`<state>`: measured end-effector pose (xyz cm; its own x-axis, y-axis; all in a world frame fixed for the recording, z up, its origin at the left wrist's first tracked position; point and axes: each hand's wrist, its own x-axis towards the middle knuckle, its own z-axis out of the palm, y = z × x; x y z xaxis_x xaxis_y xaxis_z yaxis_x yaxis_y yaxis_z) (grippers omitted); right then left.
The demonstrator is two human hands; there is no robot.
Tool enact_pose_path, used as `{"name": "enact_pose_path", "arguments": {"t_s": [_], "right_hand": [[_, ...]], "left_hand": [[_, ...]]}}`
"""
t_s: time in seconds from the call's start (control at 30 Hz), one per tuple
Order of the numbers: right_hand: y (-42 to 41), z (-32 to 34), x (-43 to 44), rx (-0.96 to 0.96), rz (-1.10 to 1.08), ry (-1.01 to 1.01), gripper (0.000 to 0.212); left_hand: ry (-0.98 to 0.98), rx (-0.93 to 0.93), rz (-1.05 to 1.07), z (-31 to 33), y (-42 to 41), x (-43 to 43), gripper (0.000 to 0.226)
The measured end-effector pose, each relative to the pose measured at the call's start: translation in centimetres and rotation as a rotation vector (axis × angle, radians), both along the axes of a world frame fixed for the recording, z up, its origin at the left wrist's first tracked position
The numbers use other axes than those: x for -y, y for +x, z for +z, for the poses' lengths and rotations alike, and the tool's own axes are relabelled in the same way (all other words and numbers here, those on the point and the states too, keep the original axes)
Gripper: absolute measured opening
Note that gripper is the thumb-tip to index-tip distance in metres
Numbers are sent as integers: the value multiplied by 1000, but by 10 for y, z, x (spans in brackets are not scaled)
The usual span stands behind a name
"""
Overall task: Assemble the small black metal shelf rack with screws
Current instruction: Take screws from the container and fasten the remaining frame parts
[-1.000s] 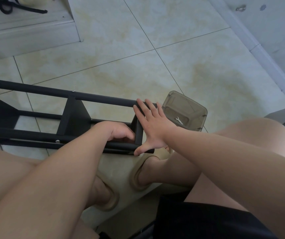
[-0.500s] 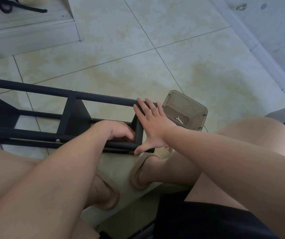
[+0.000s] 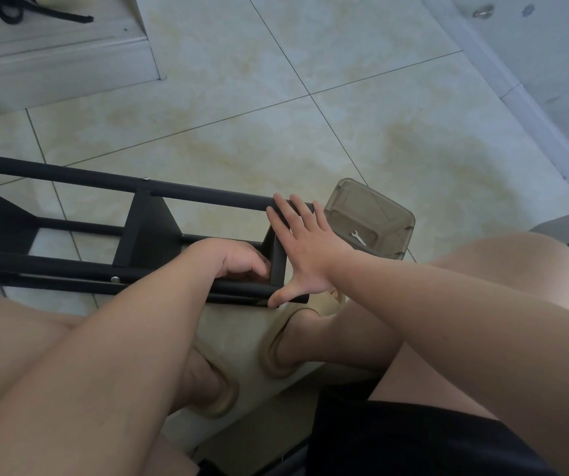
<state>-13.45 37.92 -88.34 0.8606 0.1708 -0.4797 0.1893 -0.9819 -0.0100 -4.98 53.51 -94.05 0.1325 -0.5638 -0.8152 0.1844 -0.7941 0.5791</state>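
Note:
The black metal shelf rack (image 3: 145,231) lies on its side on the tiled floor, its poles running from the left edge to the middle. A silver screw head (image 3: 115,279) shows on the near pole. My right hand (image 3: 305,250) is flat and spread against the rack's end, fingers on the far pole, thumb on the near one. My left hand (image 3: 233,261) reaches inside the frame beside the end shelf panel (image 3: 278,259), fingers curled; what they hold is hidden.
A translucent brown plastic box (image 3: 372,218) with a small silver wrench (image 3: 358,237) in it sits on the floor just right of the rack's end. My bare legs and beige slippers (image 3: 276,345) lie below the rack. A step edge (image 3: 59,60) rises at the top left, a wall base at the right.

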Motion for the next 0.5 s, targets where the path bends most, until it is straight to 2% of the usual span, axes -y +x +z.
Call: {"name": "enact_pose_path", "arguments": {"t_s": [0.1,0.4,0.5], "right_hand": [[0,0,0,1,-1,1,153],[0,-1,1,-5,-4,10,154],[0,-1,1,-13,-6,16,155]], "left_hand": [[-27,6,-7,0,0,0,24],[-23,-57,27,1,0,0,23],[-18,-4,144,3,-2,1,21]]}}
